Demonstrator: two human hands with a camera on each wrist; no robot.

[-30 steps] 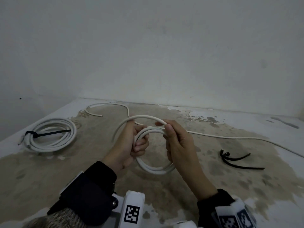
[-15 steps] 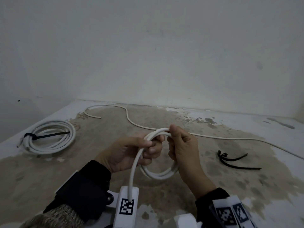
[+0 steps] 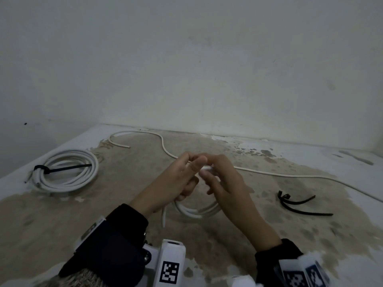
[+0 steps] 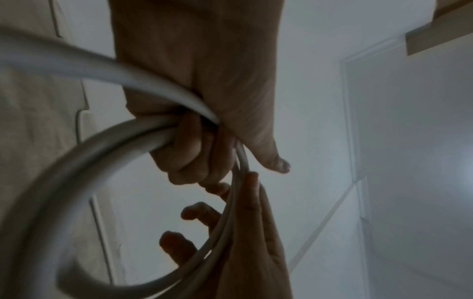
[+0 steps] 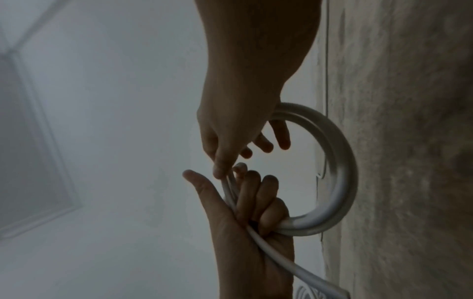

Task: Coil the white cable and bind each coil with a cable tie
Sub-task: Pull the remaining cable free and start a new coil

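A small coil of white cable (image 3: 196,212) hangs below both hands above the stained floor. My left hand (image 3: 178,179) grips the gathered strands at the top of the coil, with its fingers (image 4: 184,145) curled round them. My right hand (image 3: 226,183) meets it from the right and pinches the strands (image 5: 225,182) between thumb and forefinger, its other fingers (image 5: 266,143) spread loose. A short cable end (image 3: 163,216) hangs down beside the coil. The rest of the cable (image 3: 269,172) trails over the floor to the right and back left.
A finished white coil (image 3: 68,168) lies at the left, bound by a black cable tie (image 3: 62,167). Loose black cable ties (image 3: 298,206) lie on the floor to the right. A pale wall (image 3: 207,79) stands close behind.
Both hands have closed together at the top of the coil. My left hand has turned back-up, and the cable end that rose toward the camera now hangs below it. My right fingers have spread.
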